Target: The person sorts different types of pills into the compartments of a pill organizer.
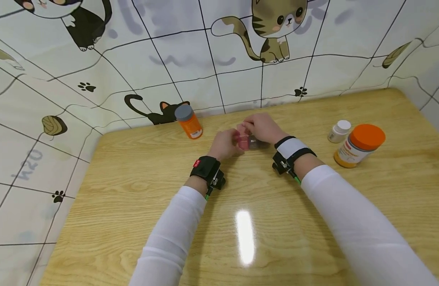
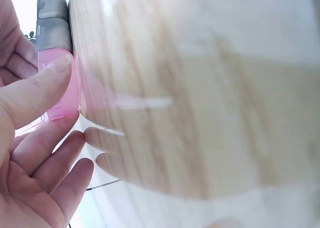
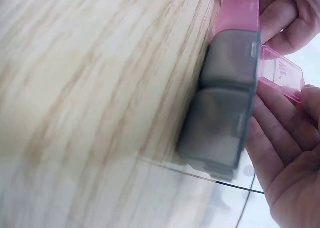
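Note:
A small pill organizer (image 1: 254, 143) with pink and grey sections lies near the back of the table, between both hands. My left hand (image 1: 224, 145) grips its pink end. In the left wrist view the thumb (image 2: 52, 81) lies on the pink section and the forefinger is under it. One clear pink lid (image 3: 281, 73) stands raised in the right wrist view. My right hand (image 1: 264, 126) holds that lid at its edge, thumb on one side and fingers behind. Both grey sections (image 3: 222, 123) look closed, and their contents are too blurred to tell.
An orange bottle with a grey cap (image 1: 189, 122) stands at the back left. To the right are a small white bottle (image 1: 339, 132) and a larger jar with an orange lid (image 1: 360, 145). A cat-printed cloth (image 1: 191, 59) backs the wooden table (image 1: 133, 206).

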Tool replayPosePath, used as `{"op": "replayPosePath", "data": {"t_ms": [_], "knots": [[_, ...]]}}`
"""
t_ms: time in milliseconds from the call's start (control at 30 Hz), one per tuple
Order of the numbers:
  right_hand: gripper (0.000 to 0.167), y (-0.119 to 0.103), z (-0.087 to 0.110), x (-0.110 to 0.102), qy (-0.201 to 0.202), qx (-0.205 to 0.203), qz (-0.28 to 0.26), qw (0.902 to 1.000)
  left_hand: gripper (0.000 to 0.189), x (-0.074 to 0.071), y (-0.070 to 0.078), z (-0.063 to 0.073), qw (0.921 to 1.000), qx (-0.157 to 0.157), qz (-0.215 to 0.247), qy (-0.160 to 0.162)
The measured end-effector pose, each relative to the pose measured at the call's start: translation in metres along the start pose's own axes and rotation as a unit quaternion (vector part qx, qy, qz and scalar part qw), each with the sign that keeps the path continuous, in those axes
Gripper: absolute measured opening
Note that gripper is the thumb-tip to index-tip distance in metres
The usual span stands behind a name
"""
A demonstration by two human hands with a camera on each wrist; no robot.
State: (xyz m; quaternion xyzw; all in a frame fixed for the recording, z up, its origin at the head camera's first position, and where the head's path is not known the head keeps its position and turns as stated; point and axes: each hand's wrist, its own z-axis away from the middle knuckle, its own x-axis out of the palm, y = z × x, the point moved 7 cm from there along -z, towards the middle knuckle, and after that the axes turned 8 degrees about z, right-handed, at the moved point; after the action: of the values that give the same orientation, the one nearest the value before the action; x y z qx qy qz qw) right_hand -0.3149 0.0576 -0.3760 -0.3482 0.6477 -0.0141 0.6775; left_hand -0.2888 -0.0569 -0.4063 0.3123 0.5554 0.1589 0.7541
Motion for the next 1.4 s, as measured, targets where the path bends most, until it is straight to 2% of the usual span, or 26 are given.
{"op": "replayPosePath", "data": {"t_ms": [233,400,600,800,933,1033,1133,1267,1333,1400], "knots": [[0.035,0.012,-0.003,0.002,0.022,0.028,0.010,0.9993,0.058,0.005,0.005,0.002,1.0000,0.000,0.007,-0.004],[0.035,0.016,-0.003,0.004,0.007,0.048,0.015,0.9987,0.056,0.006,0.009,0.003,1.0000,-0.002,0.008,0.001],[0.029,0.017,0.000,-0.002,0.004,0.054,0.000,0.9986,0.060,0.005,0.014,0.005,1.0000,-0.006,0.007,0.003],[0.031,0.009,0.009,-0.017,0.018,0.037,0.008,0.9991,0.068,0.003,0.017,0.008,0.9998,-0.013,0.012,0.006],[0.035,0.002,0.026,-0.032,0.042,0.031,-0.008,0.9986,0.069,0.002,0.014,0.008,0.9999,-0.014,0.007,0.007],[0.034,-0.003,0.049,-0.045,0.088,0.028,-0.047,0.9947,0.070,0.002,0.010,0.008,0.9998,-0.016,0.012,0.002],[0.028,-0.007,0.077,-0.053,0.153,0.022,-0.082,0.9846,0.072,0.002,0.006,0.008,0.9997,-0.016,0.020,-0.004],[0.018,-0.019,0.118,-0.058,0.241,-0.001,-0.087,0.9666,0.073,-0.001,-0.002,0.010,0.9996,-0.012,0.026,-0.002],[0.013,-0.024,0.135,-0.060,0.272,-0.011,-0.081,0.9590,0.071,-0.006,-0.004,0.013,0.9991,-0.013,0.040,0.008],[0.010,-0.026,0.149,-0.060,0.285,-0.018,-0.075,0.9554,0.068,-0.015,-0.003,0.020,0.9966,-0.016,0.074,0.032]]}}
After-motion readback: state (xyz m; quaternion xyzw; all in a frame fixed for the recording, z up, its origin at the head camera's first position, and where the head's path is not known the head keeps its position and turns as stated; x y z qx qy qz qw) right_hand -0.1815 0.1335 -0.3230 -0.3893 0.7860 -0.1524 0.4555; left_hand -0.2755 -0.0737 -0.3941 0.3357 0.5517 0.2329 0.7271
